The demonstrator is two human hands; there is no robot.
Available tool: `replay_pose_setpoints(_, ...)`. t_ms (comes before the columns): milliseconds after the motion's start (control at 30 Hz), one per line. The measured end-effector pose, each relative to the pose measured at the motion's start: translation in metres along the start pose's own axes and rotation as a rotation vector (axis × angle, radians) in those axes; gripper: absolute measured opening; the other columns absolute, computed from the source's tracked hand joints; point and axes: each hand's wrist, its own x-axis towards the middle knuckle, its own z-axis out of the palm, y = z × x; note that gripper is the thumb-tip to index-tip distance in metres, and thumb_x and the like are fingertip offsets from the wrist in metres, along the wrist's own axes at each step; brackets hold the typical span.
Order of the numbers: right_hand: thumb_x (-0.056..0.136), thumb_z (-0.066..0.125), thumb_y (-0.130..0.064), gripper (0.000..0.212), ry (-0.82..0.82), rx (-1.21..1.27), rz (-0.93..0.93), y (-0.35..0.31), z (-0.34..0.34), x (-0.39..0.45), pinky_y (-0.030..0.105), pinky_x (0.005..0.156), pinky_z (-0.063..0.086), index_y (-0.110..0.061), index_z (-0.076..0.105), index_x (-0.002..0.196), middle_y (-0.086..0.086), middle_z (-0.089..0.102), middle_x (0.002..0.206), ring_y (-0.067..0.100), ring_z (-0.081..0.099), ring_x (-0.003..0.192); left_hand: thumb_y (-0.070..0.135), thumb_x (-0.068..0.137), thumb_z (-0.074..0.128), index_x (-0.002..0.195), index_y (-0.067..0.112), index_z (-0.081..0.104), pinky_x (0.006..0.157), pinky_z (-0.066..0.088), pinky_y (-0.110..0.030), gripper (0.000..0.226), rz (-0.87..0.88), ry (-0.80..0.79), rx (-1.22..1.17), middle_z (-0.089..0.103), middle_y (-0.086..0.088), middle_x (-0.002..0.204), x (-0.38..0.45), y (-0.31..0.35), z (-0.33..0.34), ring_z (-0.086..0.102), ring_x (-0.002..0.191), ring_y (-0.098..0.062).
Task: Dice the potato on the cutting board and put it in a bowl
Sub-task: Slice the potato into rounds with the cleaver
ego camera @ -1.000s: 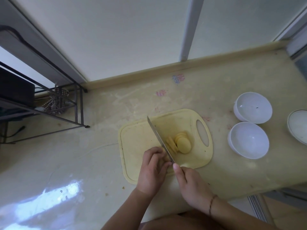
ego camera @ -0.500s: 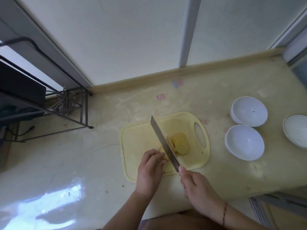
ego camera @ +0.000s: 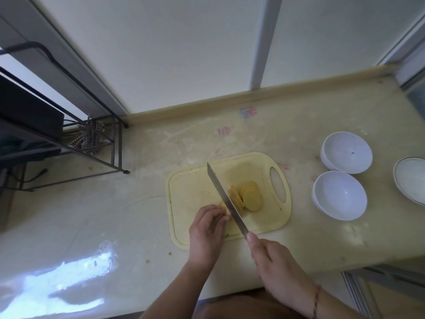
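Countertop: hands on potato, knife.

Matt yellow plastic cutting board, shiny metal knife blade, glossy counter.

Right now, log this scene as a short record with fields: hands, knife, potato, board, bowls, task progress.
left hand: fingers curled on the uncut end of the potato
right hand: grips the knife handle
knife: blade slants across the cutting board, at the potato
potato slices: round, overlapping, right of the blade
bowls: near bowl, far bowl, a third bowl at the right edge; none holds potato
progress: sliced only, no dice yet
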Motion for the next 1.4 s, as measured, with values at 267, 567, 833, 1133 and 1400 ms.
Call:
replay_pose_setpoints(267, 0.093, 0.028, -0.054, 0.054, 0.037, -0.05, -0.005, -0.003, 0.003, -0.001, 0.023, 0.056, 0.034, -0.018, 0.036, 0.055, -0.003, 0.041, 0.047, 0.006, 0.042, 0.049, 0.001, 0.08, 0.079, 0.09, 0.011, 0.075, 0.081, 0.051, -0.012, 0.014, -0.022, -0.019, 0.012, 0.064, 0.017, 0.098, 0.001, -0.003, -0.001, 0.064, 0.092, 0.0)
replay_pose_setpoints(567, 0.099, 0.031, -0.046, 0.05, 0.037, -0.125, -0.029, -0.005, 0.01, 0.001, 0.019, 0.059, 0.037, -0.022, 0.035, 0.055, -0.003, 0.041, 0.051, 0.006, 0.042, 0.051, 0.0, 0.08, 0.078, 0.088, 0.01, 0.077, 0.075, 0.051, -0.014, 0.012, -0.005, -0.01, 0.025, 0.063, 0.019, 0.092, 0.0, -0.011, -0.005, 0.065, 0.083, -0.002)
replay_pose_setpoints(833, 0.095, 0.026, -0.05, 0.049, 0.047, -0.156, -0.065, -0.007, 0.011, 0.0, 0.025, 0.059, 0.037, -0.023, 0.037, 0.056, -0.004, 0.043, 0.052, 0.008, 0.044, 0.052, 0.001, 0.081, 0.076, 0.086, 0.007, 0.078, 0.075, 0.05, -0.011, 0.008, 0.01, 0.0, 0.016, 0.067, 0.005, 0.087, 0.002, -0.011, -0.001, 0.065, 0.081, -0.001)
replay_pose_setpoints(1133, 0.097, 0.031, -0.047, 0.052, 0.07, -0.098, -0.038, -0.001, 0.012, 0.006, 0.023, 0.059, 0.039, -0.018, 0.037, 0.054, 0.001, 0.043, 0.048, 0.004, 0.049, 0.054, -0.006, 0.078, 0.078, 0.085, 0.008, 0.078, 0.075, 0.047, -0.008, 0.015, 0.053, 0.007, 0.027, 0.064, 0.009, 0.087, 0.004, -0.012, 0.0, 0.063, 0.082, 0.005)
replay_pose_setpoints(1400, 0.098, 0.026, -0.049, 0.055, 0.041, -0.135, 0.016, 0.007, 0.023, 0.032, 0.013, 0.053, 0.038, -0.017, 0.041, 0.056, -0.003, 0.047, 0.052, 0.004, 0.044, 0.047, -0.004, 0.078, 0.078, 0.085, 0.009, 0.077, 0.076, 0.051, -0.012, 0.015, 0.063, -0.008, 0.03, 0.062, 0.016, 0.09, 0.002, -0.016, 0.0, 0.064, 0.083, 0.003)
